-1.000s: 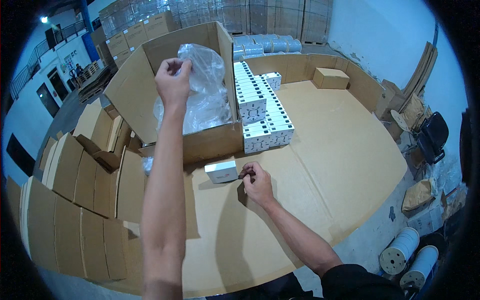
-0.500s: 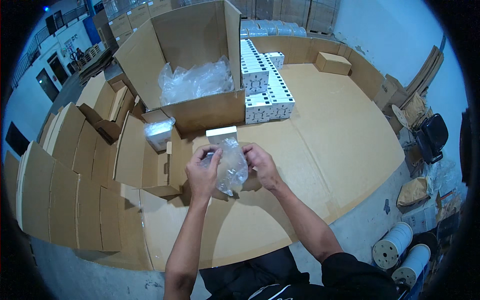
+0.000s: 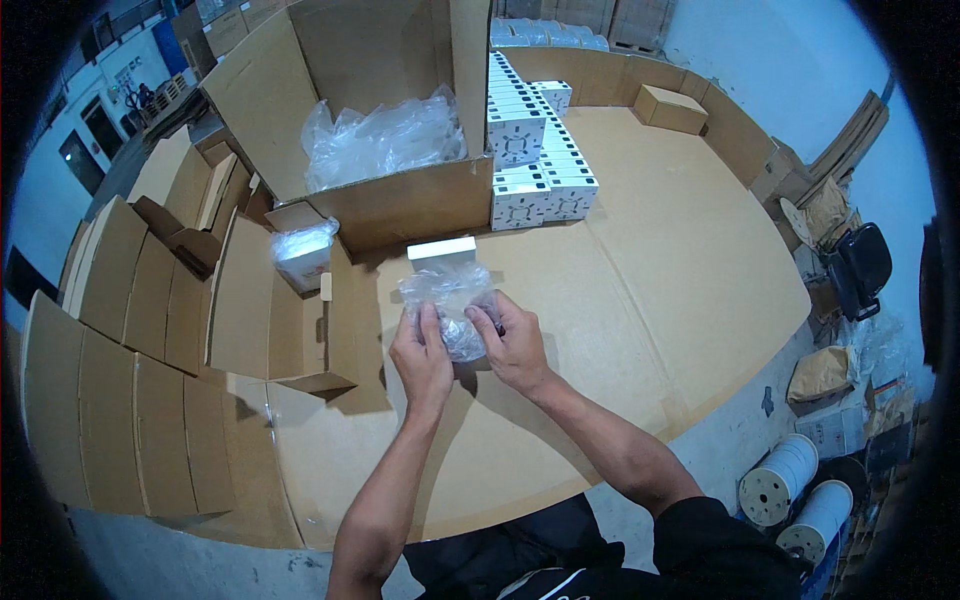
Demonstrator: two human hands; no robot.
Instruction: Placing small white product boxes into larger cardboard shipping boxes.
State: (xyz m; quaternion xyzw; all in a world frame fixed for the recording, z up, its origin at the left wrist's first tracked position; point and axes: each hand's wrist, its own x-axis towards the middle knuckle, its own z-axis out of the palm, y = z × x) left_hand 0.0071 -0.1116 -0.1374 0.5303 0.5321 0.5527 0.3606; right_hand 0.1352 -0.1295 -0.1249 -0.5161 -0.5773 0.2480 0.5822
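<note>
Between my two hands is a clear plastic bag (image 3: 455, 290), gripped at its two sides near the middle of the table. My left hand (image 3: 424, 350) pinches its left side, thumb on top. On its right side, my right hand (image 3: 515, 345) has closed with the thumb over the film. A small white box (image 3: 442, 252) shows just beyond the bag; whether it sits partly inside the film cannot be made out. To the left, an open brown carton (image 3: 300, 340) contains a white box wrapped in clear plastic (image 3: 306, 255).
A large open carton (image 3: 410, 205) full of clear plastic bags (image 3: 385, 145) stands behind my hands. Stacked white printed boxes (image 3: 545, 190) are right of it. Several open cartons (image 3: 110, 350) line the left side. A closed brown box (image 3: 670, 108) lies far right; cable spools (image 3: 780, 480) stand on the floor.
My right hand has moved onto the bag and grips it. The bag is now spread between both hands, bunched closer to me. The whole view has shifted slightly.
</note>
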